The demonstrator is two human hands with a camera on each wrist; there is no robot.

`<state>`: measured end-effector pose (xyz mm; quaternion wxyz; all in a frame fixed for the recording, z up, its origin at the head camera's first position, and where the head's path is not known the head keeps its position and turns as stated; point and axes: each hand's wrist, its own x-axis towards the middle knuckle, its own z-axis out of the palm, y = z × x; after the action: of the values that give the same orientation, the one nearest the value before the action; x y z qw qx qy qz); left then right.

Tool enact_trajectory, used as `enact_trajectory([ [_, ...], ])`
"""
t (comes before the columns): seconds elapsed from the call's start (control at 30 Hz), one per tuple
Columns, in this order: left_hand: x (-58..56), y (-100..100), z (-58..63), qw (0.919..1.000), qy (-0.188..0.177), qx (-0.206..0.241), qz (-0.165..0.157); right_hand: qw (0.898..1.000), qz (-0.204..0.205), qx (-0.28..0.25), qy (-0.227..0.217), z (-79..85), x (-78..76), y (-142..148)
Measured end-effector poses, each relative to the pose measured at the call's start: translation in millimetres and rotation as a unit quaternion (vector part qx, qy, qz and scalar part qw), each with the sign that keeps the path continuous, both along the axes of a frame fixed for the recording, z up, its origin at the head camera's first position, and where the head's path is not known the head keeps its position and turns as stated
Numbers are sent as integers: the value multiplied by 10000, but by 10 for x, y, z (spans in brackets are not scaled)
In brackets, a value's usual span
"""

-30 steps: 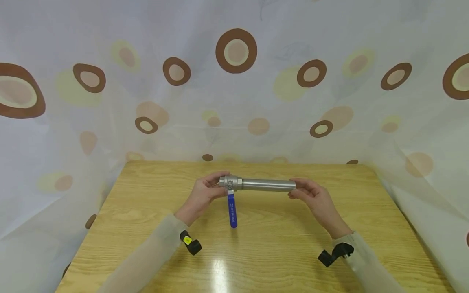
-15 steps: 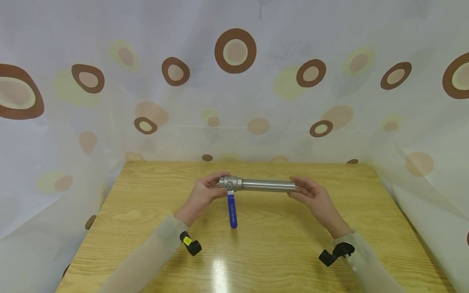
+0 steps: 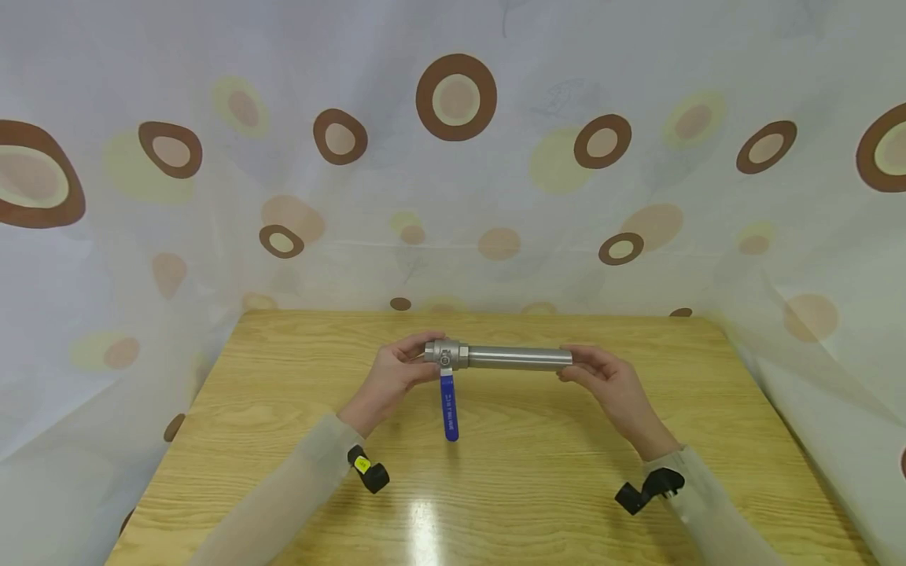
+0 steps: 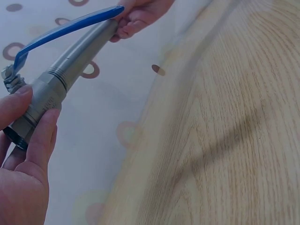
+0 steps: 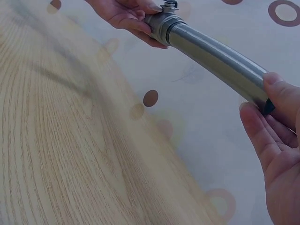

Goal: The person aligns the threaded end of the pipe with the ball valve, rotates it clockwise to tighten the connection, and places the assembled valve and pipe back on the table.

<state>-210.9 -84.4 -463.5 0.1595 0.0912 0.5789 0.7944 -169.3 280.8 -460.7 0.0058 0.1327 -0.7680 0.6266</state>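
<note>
A steel ball valve (image 3: 451, 354) with a blue lever handle (image 3: 449, 409) is joined to a straight metal pipe (image 3: 520, 358), held level above the table. My left hand (image 3: 388, 381) grips the valve body at its left end, thumb and fingers on opposite sides. At the pipe's far right end, my right hand (image 3: 614, 389) pinches it between thumb and fingers. The left wrist view shows threads (image 4: 58, 77) where the pipe meets the valve (image 4: 42, 101). In the right wrist view the pipe's end (image 5: 267, 105) sits between thumb and fingers. The lever points toward me.
A wooden table (image 3: 524, 487) lies beneath the hands. Behind it and at both sides hangs a pale curtain (image 3: 495, 196) with brown and yellow circles. Small black cameras (image 3: 371, 472) are strapped to both wrists.
The right hand's fingers shift slightly at the pipe's end. The valve, the pipe and the left hand stay almost still.
</note>
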Motion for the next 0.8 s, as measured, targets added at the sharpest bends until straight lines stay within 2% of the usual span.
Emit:
enact_trajectory([
  [0.17,-5,4,12,10000,-25,77,-11,9998,-47,172,88,10,-3,0],
  [0.5,0,2,31,10000,-10,39,-4,9993,271,-262,51,10,-6,2],
  [0.8,20,9,18,10000,0,-31,7,10000,-44,35,-31,9,16,-22],
])
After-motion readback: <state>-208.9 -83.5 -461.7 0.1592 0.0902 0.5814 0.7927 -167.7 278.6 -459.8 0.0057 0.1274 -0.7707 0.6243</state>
